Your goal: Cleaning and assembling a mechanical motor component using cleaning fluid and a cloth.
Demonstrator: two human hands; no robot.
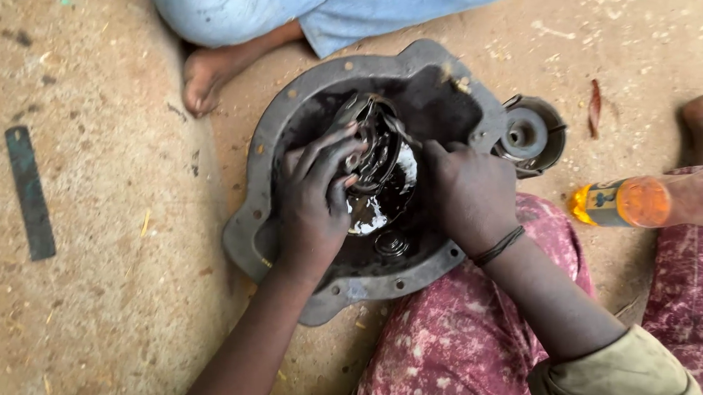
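Head view, looking straight down onto a dirt floor. Grey metal housing cover, dished, bolt holes round the rim, lying flat on the floor between the knees; inside pooled with black oil. Round gear assembly, oil-coated, sitting at the centre of the cover.

Left hand pressed on the left side of the gear assembly, fingers spread and curled over its edge, oily. Right hand on the right side of the same part, fingers bent inward against it, tips hidden behind the knuckles; dark band at the wrist. Both hands gripping the gear assembly from opposite sides.

Small ring-shaped part lying in the oil near the cover's lower rim. Grey cup-shaped part just beside the cover's right edge. Orange bottle lying on its side to the right. Flat dark metal strip well apart on the left. Another person's bare foot and light blue trouser leg at the top edge.
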